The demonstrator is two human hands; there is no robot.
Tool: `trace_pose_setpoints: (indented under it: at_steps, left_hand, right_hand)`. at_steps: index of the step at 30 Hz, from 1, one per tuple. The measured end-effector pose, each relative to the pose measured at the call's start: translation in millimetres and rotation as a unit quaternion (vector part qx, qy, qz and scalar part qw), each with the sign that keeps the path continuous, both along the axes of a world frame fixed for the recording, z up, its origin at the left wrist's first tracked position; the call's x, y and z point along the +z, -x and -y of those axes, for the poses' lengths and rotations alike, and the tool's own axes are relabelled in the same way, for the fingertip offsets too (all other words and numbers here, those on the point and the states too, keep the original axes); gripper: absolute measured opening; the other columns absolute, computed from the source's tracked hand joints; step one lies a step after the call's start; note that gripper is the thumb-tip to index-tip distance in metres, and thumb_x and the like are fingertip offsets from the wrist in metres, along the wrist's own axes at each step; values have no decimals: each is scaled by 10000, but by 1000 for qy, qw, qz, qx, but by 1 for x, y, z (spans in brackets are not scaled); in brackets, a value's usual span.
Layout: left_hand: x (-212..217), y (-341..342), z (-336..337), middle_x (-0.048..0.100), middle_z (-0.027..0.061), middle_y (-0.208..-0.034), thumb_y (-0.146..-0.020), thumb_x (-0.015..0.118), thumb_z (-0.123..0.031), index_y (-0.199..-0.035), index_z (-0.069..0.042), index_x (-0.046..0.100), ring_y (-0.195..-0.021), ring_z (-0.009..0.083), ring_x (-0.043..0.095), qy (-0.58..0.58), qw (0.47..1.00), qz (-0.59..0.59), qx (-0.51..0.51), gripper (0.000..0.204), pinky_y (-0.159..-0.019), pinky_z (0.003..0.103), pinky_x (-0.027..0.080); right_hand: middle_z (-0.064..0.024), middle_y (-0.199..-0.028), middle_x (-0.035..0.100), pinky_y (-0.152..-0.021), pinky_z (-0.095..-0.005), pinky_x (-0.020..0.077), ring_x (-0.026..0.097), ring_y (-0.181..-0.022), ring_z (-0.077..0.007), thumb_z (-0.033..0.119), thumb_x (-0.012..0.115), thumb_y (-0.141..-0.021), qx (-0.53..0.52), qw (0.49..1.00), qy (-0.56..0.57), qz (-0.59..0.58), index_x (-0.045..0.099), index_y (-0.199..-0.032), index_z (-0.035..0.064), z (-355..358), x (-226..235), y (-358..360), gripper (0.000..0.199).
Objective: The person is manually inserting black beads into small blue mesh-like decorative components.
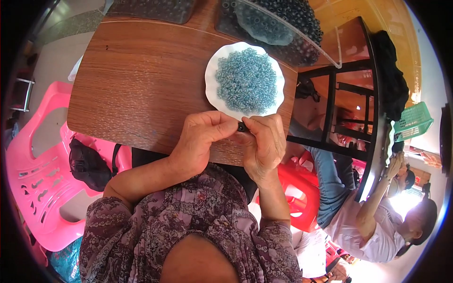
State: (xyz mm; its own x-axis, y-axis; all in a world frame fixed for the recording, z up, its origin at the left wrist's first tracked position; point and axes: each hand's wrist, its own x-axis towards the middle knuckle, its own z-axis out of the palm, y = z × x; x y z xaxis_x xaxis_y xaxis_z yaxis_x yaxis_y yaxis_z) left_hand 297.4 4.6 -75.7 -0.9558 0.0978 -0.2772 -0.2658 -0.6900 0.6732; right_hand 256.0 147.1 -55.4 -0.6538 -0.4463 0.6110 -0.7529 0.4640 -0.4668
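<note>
In front of my chest both hands meet at the table's near edge. A small black ring-shaped part [242, 127] is pinched between the thumb and fingers of my right hand [265, 141]. My left hand [204, 134] is closed too, its thumb and forefinger tips right beside the black part; what they grip, if anything, is too small to make out. Just beyond my fingers stands a white plate with a wavy rim [212, 89]. Heaped on it are many tiny clear blue-green pieces [247, 80], too small to name for certain.
A clear bin of black rings [302, 23] stands at the far right of the wooden table [132, 85], another dark container [151, 9] at the far left. Left is a pink chair [37, 198] with a black bag [87, 162]. A co-worker [377, 226] sits at a table on the right.
</note>
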Motion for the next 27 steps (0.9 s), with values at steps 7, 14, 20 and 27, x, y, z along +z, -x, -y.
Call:
trace_pose_setpoints:
  at_steps: [7, 14, 20, 27]
  left_hand:
    - [9, -3, 4, 617, 18, -870, -876, 603, -95, -952, -5, 601, -797, 72, 568, 51, 998, -23, 2, 117, -723, 209, 461]
    - [71, 62, 89, 650, 93, -825, -814, 640, -44, -967, 0, 583, -732, 136, 616, 260, 928, -187, 192, 169, -654, 248, 498]
    - [92, 192, 198, 661, 126, -886, -704, 695, -73, -1041, 44, 596, -758, 184, 621, 529, 770, -146, 327, 370, -722, 313, 499]
    - [102, 102, 164, 600, 95, -916, -790, 648, -133, -982, -17, 562, -841, 170, 576, 542, 763, -298, 188, 240, -741, 301, 482]
  right_hand:
    - [-166, -881, 607, -662, -351, 465, 567, -770, -318, -74, 634, -645, -14, 1000, -20, 15, 623, -978, -52, 9, 11, -15, 334]
    - [-137, -864, 642, -611, -313, 449, 554, -685, -218, -82, 648, -686, -32, 998, 53, -1, 526, -1169, -56, 0, 12, -13, 499]
    - [-126, -788, 638, -604, -325, 460, 585, -671, -246, -106, 648, -707, -25, 997, 33, 60, 552, -1116, -64, -11, 2, -21, 422]
    - [-124, -771, 643, -581, -323, 453, 578, -636, -244, -108, 643, -718, -56, 996, 50, 39, 574, -1081, -61, -29, -2, -25, 372]
